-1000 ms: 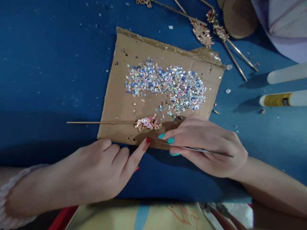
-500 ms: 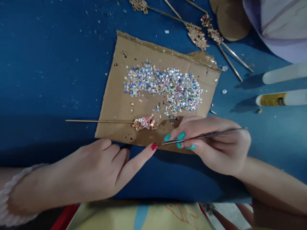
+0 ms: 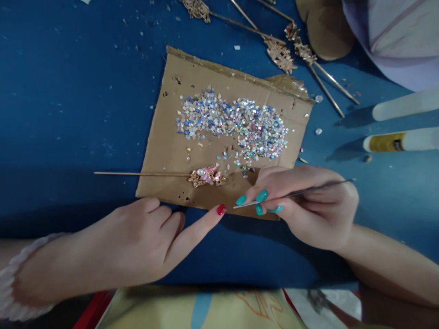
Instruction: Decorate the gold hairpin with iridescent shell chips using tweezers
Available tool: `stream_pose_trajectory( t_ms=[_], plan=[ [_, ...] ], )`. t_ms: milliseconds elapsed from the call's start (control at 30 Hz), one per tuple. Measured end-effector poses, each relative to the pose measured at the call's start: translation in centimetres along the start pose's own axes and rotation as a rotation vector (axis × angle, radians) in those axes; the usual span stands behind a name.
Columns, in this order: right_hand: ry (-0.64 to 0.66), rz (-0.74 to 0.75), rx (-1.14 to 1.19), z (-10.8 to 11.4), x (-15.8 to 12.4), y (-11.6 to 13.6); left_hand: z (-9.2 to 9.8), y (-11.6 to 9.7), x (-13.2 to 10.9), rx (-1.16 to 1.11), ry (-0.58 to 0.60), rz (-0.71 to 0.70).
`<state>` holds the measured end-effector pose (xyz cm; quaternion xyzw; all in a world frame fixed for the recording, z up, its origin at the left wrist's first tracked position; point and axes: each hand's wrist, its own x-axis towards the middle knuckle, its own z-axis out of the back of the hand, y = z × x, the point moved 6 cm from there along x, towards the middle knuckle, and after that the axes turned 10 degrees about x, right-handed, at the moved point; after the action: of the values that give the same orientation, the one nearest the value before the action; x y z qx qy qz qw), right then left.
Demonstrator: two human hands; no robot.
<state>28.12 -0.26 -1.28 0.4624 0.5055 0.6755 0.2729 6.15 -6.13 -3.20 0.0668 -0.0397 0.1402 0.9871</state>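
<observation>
The right hand [image 3: 308, 208] pinches a slim metal tool [image 3: 247, 204], its tip just beside the left hand's [image 3: 133, 244] outstretched finger; whether the curled fingers grip anything, I cannot tell. The gilt hairpin [image 3: 206, 176] lies on the near-left cardboard [image 3: 161, 155].

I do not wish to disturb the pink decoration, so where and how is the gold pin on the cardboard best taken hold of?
Probably by its bare shaft, pinched where it juts past the left edge of the cardboard, coming from the left. That end is straight and plain, while the ornament at the other end carries a white bead and pink pieces.
</observation>
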Motion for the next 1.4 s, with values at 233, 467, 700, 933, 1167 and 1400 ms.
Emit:
stream_pose_trajectory(
  t_ms=[233,467,700,933,1167,1400],
  plan=[
    [0.000,-0.005,0.092,0.10,-0.21,-0.20,0.10,0.24,-0.05,-0.015,0.006,0.008],
    [0.012,-0.021,0.095,0.09,-0.05,-0.20,-0.17,0.63,-0.28,-0.070,-0.008,0.070],
    [0.015,-0.031,0.076,0.17,-0.24,-0.02,-0.18,0.63,-0.38,-0.095,-0.020,0.070],
    [0.007,-0.047,0.096,0.09,-0.16,-0.08,-0.29,0.60,-0.54,-0.092,-0.012,0.060],
    [-0.018,-0.054,0.173,0.05,-0.16,-0.18,-0.51,0.64,-0.61,-0.114,0.004,0.067],
    [-0.079,-0.045,0.140,0.42,-0.10,-0.29,-0.44,0.68,-0.54,-0.129,-0.015,0.062]
  ],
)
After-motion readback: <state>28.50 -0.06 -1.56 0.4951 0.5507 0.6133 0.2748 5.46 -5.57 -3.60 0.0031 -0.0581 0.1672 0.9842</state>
